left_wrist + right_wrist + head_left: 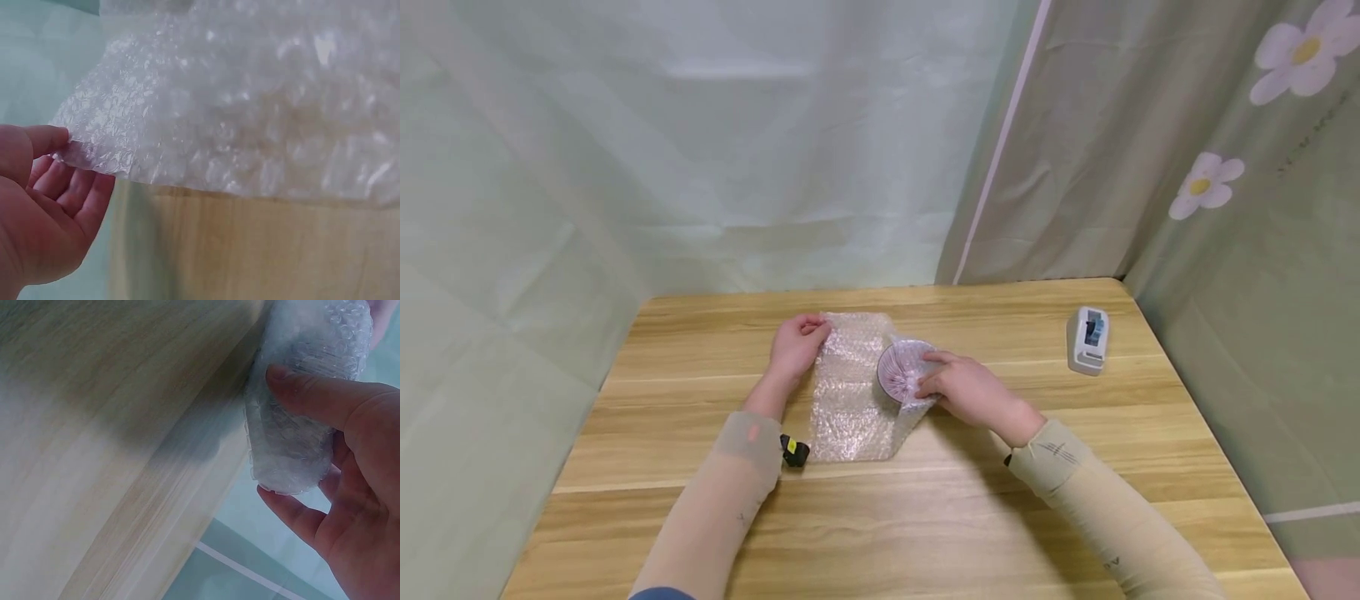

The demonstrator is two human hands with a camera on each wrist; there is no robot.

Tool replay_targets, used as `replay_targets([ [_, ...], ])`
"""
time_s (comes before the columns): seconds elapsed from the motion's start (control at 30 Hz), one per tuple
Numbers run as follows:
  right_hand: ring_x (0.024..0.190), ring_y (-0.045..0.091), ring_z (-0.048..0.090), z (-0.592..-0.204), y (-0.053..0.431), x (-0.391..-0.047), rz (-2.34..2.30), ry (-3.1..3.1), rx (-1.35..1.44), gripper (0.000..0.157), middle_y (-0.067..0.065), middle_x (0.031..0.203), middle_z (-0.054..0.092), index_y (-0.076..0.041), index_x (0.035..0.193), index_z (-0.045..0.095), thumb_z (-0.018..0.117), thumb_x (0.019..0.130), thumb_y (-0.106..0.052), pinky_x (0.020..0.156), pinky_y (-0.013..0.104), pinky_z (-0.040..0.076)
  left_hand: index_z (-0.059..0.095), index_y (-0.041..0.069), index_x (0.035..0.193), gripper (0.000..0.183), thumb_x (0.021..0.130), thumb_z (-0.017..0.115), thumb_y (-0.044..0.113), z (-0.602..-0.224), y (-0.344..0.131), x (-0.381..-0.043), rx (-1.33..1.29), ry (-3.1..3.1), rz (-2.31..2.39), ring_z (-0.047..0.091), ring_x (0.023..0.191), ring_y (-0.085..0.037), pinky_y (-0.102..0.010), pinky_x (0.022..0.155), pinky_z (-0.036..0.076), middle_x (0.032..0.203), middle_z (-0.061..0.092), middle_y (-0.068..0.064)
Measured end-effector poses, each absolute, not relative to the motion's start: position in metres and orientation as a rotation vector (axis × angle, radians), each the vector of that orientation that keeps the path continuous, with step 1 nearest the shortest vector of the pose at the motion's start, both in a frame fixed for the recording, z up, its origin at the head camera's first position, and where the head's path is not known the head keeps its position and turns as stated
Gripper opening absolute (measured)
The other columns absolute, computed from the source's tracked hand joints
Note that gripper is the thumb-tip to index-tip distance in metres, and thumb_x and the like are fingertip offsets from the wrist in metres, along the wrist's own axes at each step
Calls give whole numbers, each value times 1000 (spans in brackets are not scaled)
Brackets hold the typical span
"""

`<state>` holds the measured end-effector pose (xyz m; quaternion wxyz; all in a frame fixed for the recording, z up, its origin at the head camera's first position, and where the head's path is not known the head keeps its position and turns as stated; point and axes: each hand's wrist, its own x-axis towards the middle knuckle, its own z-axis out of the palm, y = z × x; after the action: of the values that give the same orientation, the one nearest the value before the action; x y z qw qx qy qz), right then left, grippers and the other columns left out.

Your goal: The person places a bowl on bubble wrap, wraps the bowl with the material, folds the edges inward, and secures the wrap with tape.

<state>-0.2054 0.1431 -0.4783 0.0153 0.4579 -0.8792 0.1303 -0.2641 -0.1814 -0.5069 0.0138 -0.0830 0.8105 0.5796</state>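
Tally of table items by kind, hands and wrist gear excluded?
Bubble wrap sheet: 1
Striped round object, partly covered by the wrap: 1
Tape dispenser: 1
Total: 3

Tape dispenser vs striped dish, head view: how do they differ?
The tape dispenser is boxy; the striped dish is round. The dispenser is mainly grey-white, the dish purplish-striped with a dark rim. The dispenser stands untouched; the right hand grips the dish, partly under bubble wrap. Both have dark parts.

beige sleeves (1108, 510) bear dark markings; blue cloth (661, 594) shows; wrist camera (795, 452) is black-and-yellow.
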Motion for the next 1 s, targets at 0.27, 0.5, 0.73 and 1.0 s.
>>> replay_targets([
  [0.27, 137, 40, 59, -480, 144, -206, 397, -2727, 1427, 28, 2, 113, 81, -13, 107, 85, 82, 85, 3, 116, 49, 47, 72, -1, 120, 25, 104, 70, 18, -486, -170, -252, -88, 2547, 1875, 74, 101, -28, -23, 78, 59, 118, 77, -20],
  [0.5, 135, 39, 60, -483, 143, -207, 405, -2699, 1445, 27, 1, 110, 81, -12, 105, 86, 84, 83, 3, 117, 48, 45, 72, -5, 115, 20, 104, 70, 12, -467, -147, -239, 68, 2529, 1984, 77, 93, -26, -23, 78, 61, 111, 78, -20],
  [0.73, 135, 39, 61, -481, 143, -208, 409, -2689, 1439, 27, 1, 109, 81, -12, 105, 86, 84, 83, 2, 117, 48, 46, 74, -1, 110, 13, 101, 73, 9, -453, -121, -229, 260, 2601, 1920, 75, 95, -24, -29, 86, 61, 103, 79, -14],
  [1.0, 135, 39, 61, -480, 141, -207, 407, -2698, 1440, 27, 1, 109, 81, -12, 106, 86, 83, 83, 3, 116, 49, 47, 73, 1, 110, 10, 102, 70, 6, -453, -102, -218, 408, 2567, 1868, 74, 108, -26, -33, 96, 60, 113, 78, -13],
])
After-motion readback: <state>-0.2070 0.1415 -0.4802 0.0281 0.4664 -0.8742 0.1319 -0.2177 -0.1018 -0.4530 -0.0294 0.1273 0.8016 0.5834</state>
